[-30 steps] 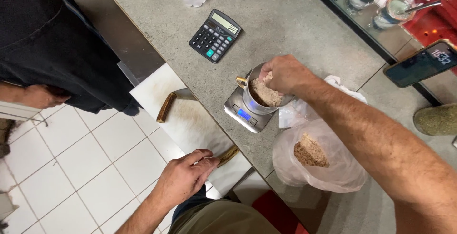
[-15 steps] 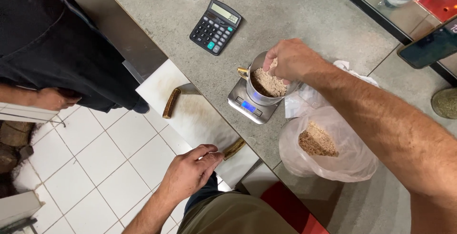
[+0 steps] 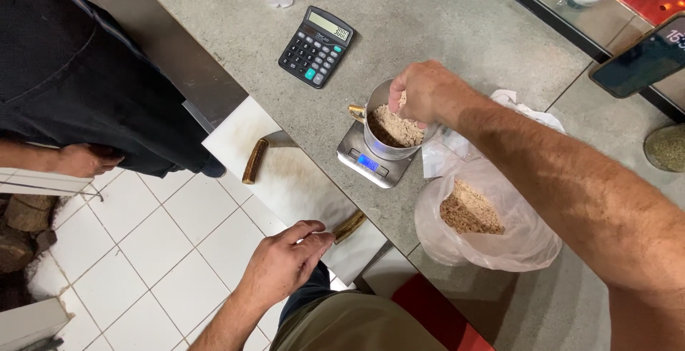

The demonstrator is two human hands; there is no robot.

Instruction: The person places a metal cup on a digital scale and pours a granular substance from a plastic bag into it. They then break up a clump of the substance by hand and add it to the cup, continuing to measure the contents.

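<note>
Grain fills much of the metal cup (image 3: 391, 131), which stands on the small digital scale (image 3: 374, 157) on the grey counter (image 3: 442, 23). Your right hand (image 3: 427, 93) hovers over the cup's rim, fingers bunched together and pointing down into it — whether they pinch any grain, you cannot tell. Your left hand (image 3: 285, 262) rests loosely curled on the edge of the white drawer (image 3: 292, 187), touching its brass handle (image 3: 349, 226). Just beside the scale lies the clear plastic bag (image 3: 492, 226) of the same grain; a calculator (image 3: 316, 46) sits nearby.
</note>
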